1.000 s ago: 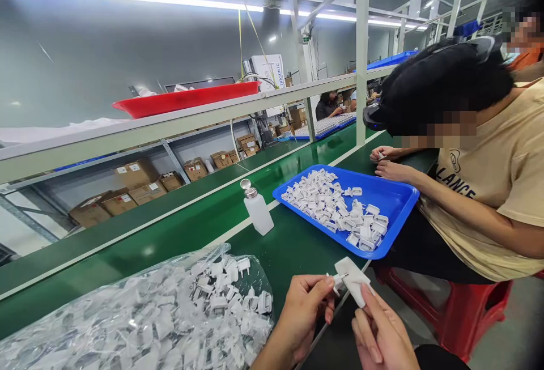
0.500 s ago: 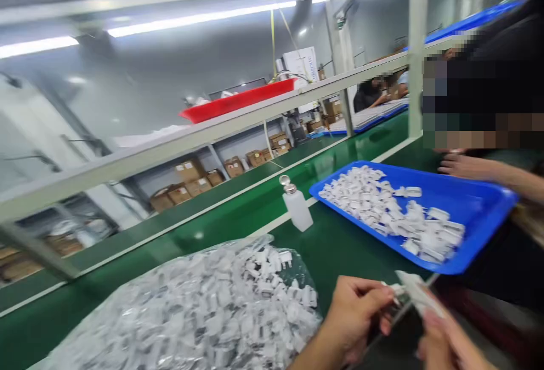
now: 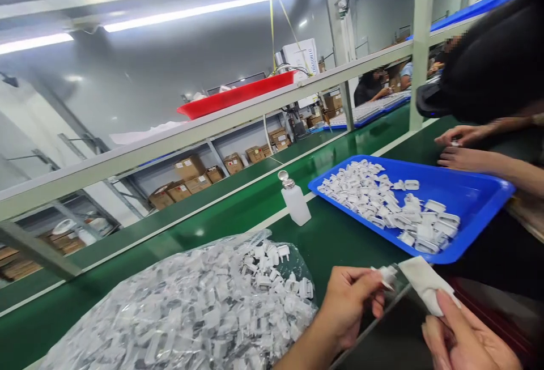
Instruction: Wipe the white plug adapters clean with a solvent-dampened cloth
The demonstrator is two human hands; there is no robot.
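Note:
My left hand (image 3: 351,302) pinches a small white plastic plug piece (image 3: 386,275) between thumb and fingers, over the table's front edge. To its right, my right hand (image 3: 463,330) is closed on a folded white cloth (image 3: 425,284), whose free end points toward the plug piece. A small gap shows between cloth and piece. Left of my hands lies a clear plastic bag (image 3: 182,302) full of similar white pieces, its mouth open toward the right. Beyond my hands, a blue tray (image 3: 476,205) holds a heap of white plug pieces (image 3: 361,188).
A white pump bottle (image 3: 296,205) stands on the green table (image 3: 340,245) between bag and tray. At the right, a co-worker's hands (image 3: 467,149) hold a small item beside the tray. A rail with a red tray (image 3: 238,95) runs above the far side, cardboard boxes (image 3: 189,174) behind.
My right hand has moved the cloth slightly away from the plug piece, and the cloth now shows its flat side. My left hand still holds the piece. Both of the co-worker's hands now show.

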